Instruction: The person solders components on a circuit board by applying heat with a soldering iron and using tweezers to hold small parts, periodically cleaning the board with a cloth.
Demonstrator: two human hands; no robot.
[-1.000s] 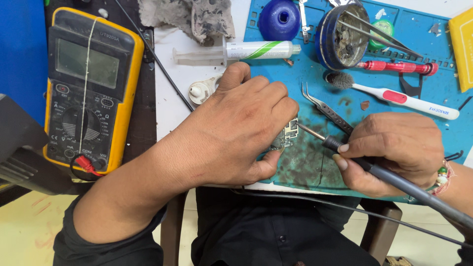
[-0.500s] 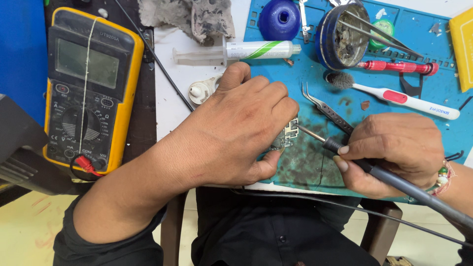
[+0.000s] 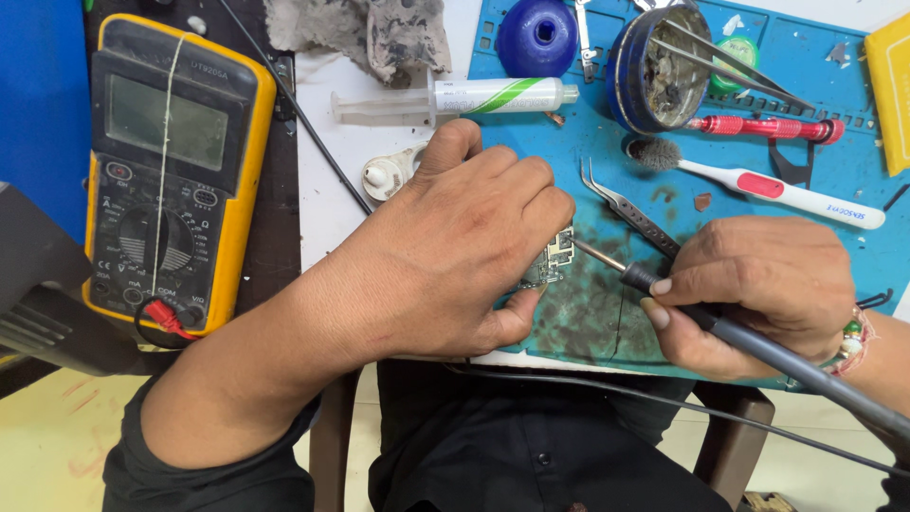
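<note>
Right hand (image 3: 758, 284) grip clamped on soldering iron (image 3: 692, 308), long axis slanting up-left, tip touching small circuit board (image 3: 550, 258); board lay left of grip, pinned under closed left hand (image 3: 464, 246) fingers on blue mat (image 3: 588, 313); left hand nearer

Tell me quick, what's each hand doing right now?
Left hand pins small circuit board to blue mat. Right hand grips soldering iron, tip at board. Tweezers lie beside.

Pretty bright, even light overall, soft shadow under the left hand (image 3: 455, 256), mild glare on the white tabletop (image 3: 332, 180), everything sharp.
</note>
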